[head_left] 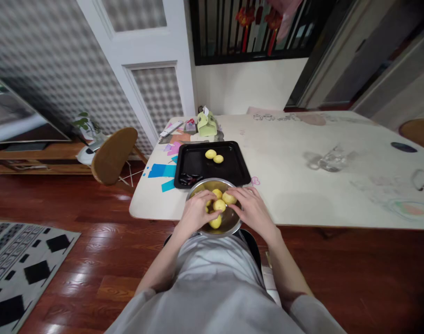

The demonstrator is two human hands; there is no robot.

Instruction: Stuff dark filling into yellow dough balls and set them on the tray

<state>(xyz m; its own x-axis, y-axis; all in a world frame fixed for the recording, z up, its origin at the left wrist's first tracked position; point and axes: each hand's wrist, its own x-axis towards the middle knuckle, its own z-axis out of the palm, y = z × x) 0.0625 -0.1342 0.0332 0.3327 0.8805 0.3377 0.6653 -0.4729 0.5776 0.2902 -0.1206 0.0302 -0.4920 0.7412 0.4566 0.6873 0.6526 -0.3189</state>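
Observation:
A metal bowl (234,225) with several yellow lemons (219,205) in it sits at the table's near edge, close against my body. My left hand (198,208) reaches in over the bowl's left side, fingers and thumb curled around a lemon that it partly hides. On the right side, my right hand (250,206) has its fingers and thumb about another lemon (229,198). Just beyond the bowl lies a black baking tray (229,174). Two lemons (211,154) rest on the tray, and some small dark, glossy objects lie in its near left corner.
The white table (284,185) stretches to the right, with a clear glass (333,160) on it. Behind the tray stand a green tissue box (207,124) and a white remote (171,128). Blue paper (161,170) lies left of the tray. A wooden chair (114,155) stands at the left.

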